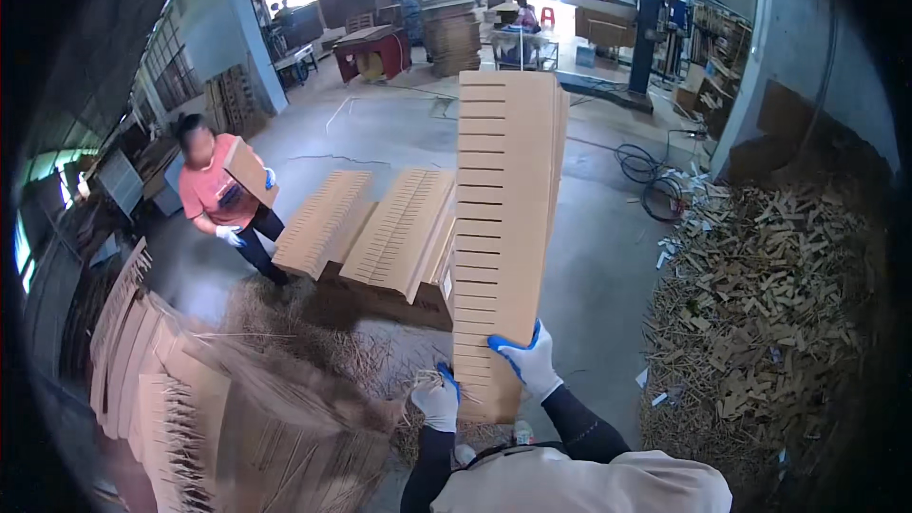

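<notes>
A tall stack of slotted cardboard sheets stands upright in front of me, a row of narrow cuts along its left edge. My right hand, in a white and blue glove, is closed on the stack's lower right side. My left hand, gloved alike, is closed at the lower left edge. Thin cardboard strips show at its fingers; whether it also grips the sheets is hard to tell.
Slotted cardboard stacks lie on a low support ahead. A co-worker at left holds a cardboard piece. More cardboard piles stand lower left. Scraps heap at right, near a coiled hose.
</notes>
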